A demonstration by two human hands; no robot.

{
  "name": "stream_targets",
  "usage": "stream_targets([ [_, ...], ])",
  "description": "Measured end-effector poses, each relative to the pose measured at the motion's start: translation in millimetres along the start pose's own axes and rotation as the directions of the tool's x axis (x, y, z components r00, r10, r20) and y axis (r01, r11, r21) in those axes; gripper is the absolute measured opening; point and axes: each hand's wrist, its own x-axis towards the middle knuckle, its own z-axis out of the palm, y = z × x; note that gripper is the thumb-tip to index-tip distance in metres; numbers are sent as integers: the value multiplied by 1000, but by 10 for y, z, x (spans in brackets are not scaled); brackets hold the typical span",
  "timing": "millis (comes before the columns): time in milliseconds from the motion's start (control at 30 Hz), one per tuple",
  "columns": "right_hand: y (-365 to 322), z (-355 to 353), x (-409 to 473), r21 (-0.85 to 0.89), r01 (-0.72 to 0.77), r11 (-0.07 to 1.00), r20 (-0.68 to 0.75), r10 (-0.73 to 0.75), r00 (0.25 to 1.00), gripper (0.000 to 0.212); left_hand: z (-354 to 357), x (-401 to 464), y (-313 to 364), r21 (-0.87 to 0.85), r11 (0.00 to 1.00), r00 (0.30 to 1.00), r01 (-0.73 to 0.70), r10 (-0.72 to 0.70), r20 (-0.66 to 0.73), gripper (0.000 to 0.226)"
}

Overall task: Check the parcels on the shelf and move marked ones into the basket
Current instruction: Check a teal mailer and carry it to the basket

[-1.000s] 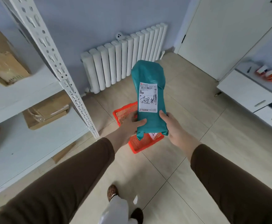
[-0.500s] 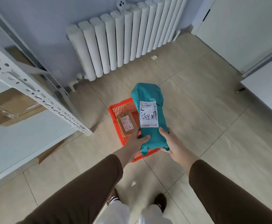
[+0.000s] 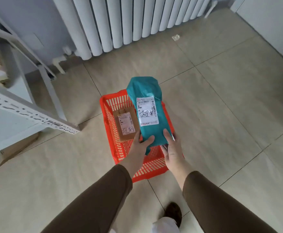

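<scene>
Hands both on teal parcel [image 3: 148, 113], held over red basket [image 3: 107, 118] on tiled floor [image 3: 221, 98]. Left hand [image 3: 137, 148] grips parcel's near-left corner, thumb wrapped over the top face, other fingers underneath and hidden. Right hand [image 3: 171, 148] takes the near-right edge, thumb lying along the side, remaining fingers curled under the bag. Parcel is a soft teal poly bag, long axis running away from the person, far end past the basket's far rim, near end above the basket's middle. Cannot tell whether its underside touches the basket or hangs clear. White shipping label [image 3: 147, 111] faces up, barcode at top, black handwritten marking across its lower half. Brown cardboard parcel [image 3: 125, 126] lies flat inside the basket, left half, just beside the teal bag; own white label with similar handwritten marking. Basket has slotted walls and sits near the shelf's foot. White metal shelf [image 3: 11, 118] at left, perforated upright [image 3: 33, 113] blurred, flattened cardboard [image 3: 18, 148] on the floor under it. White radiator [image 3: 129, 21] along far wall. Brown sleeves [image 3: 90, 204] on both arms, dark shoe [image 3: 173, 212] at bottom edge.
</scene>
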Motion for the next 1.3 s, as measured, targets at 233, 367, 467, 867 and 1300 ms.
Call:
stream_targets([
  [233,647,-175,890,205,-133,970,77,120,990,62,-125,898,-712,-67,997,990,-46,36,-137,61],
  [367,900,-189,1311,212,-241,947,126,218,968,90,-217,1288,-993,-157,987,981,38,-66,-180,62],
  [467,1064,-157,1634,224,-262,939,37,260,965,99,-236,1548,-1141,-258,962,978,90,-135,-161,44],
  [867,1326,151,2440,253,-193,948,-105,225,969,51,-386,2391,-1366,-401,902,967,158,-223,-120,76],
  [1300,1171,250,2381,108,-274,956,-171,289,942,37,-402,2614,-1423,-368,923,956,112,-201,-213,113],
])
